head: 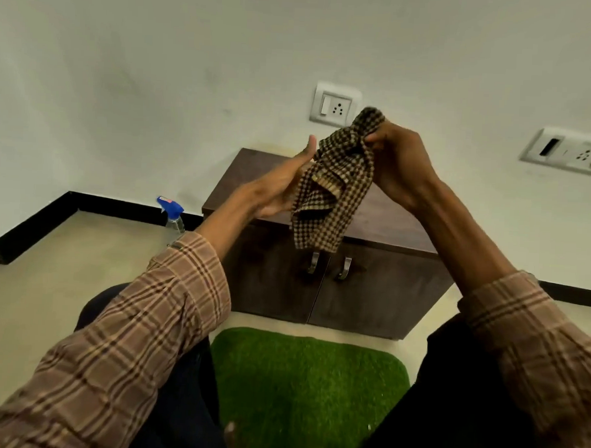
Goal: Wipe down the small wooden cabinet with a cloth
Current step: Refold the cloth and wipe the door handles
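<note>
A small dark wooden cabinet [369, 288] with two doors and metal handles stands against the white wall. A brown and black checked cloth [333, 188] hangs in the air above its top. My right hand [398, 160] pinches the cloth's bunched upper end. My left hand [282, 186] is flat and open, its palm against the cloth's left side, thumb up. Part of the left hand's fingers is hidden behind the cloth.
A spray bottle [172, 215] with a blue head stands on the floor left of the cabinet. A green grass-like mat [307, 387] lies in front of it, between my knees. Two wall sockets [335, 105] [575, 151] sit above the cabinet.
</note>
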